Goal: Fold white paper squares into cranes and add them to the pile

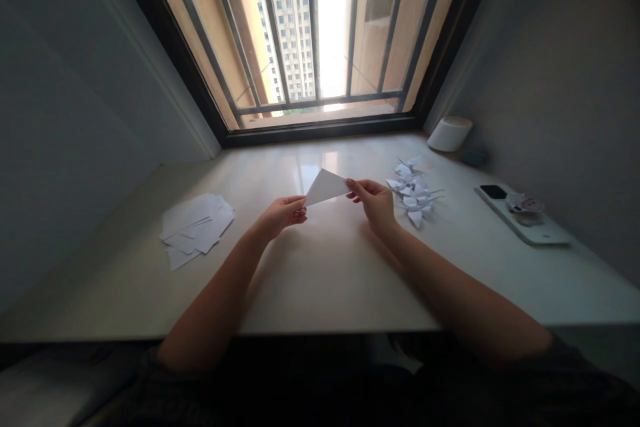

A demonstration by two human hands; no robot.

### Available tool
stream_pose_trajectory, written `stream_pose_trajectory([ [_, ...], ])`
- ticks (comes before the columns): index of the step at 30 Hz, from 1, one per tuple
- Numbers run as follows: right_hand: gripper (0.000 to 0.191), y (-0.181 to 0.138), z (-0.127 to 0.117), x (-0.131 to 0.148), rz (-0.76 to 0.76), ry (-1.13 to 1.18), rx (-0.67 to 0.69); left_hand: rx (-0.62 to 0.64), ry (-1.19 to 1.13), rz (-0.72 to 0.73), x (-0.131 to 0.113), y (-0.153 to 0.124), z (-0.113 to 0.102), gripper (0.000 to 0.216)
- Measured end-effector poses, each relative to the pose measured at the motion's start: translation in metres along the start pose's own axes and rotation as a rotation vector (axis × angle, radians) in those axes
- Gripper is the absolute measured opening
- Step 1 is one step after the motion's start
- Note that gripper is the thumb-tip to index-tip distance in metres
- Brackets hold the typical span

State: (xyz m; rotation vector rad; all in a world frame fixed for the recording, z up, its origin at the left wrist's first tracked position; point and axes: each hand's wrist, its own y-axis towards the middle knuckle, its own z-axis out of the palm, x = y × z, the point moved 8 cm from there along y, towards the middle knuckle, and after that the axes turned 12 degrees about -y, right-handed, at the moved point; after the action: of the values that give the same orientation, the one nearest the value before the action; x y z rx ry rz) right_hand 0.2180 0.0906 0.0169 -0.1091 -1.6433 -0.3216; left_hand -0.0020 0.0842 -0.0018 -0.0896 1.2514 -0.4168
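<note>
I see a flat, white triangle of paper held over the pale, glossy tabletop, its peak aimed at the dark-framed, barred window. Its long edge runs crosswise between the hands, rising slightly rightward. The left hand pinches one end of that edge; the right hand, beside a heap of folded white paper pieces, pinches the other.
</note>
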Motion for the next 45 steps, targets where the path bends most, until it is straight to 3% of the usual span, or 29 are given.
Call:
stream_pose_trajectory([
  [2,0.037,0.001,-0.002,-0.001,-0.004,-0.006,-0.024,0.03,0.086,-0.001,0.001,-0.001,0.005,0.044],
  [5,0.036,0.0,-0.002,0.003,-0.036,-0.015,-0.027,-0.013,0.175,0.11,-0.007,-0.001,0.007,0.056],
  [8,0.034,-0.006,0.005,0.009,-0.085,-0.032,0.032,-0.059,0.133,0.228,-0.016,-0.004,0.01,0.067],
  [13,0.033,-0.014,0.016,0.011,-0.116,-0.045,0.1,-0.101,0.092,0.274,-0.017,-0.008,0.013,0.076],
  [23,0.03,-0.024,0.023,0.023,-0.311,-0.159,0.192,-0.148,0.025,0.56,-0.018,-0.015,0.021,0.046],
  [28,0.03,-0.032,0.027,0.03,-0.396,-0.252,0.203,-0.125,0.105,0.574,-0.015,-0.018,0.028,0.042],
  [45,0.028,-0.031,0.026,0.029,-0.441,-0.256,0.163,-0.141,0.267,0.669,-0.02,-0.023,0.029,0.044],
])
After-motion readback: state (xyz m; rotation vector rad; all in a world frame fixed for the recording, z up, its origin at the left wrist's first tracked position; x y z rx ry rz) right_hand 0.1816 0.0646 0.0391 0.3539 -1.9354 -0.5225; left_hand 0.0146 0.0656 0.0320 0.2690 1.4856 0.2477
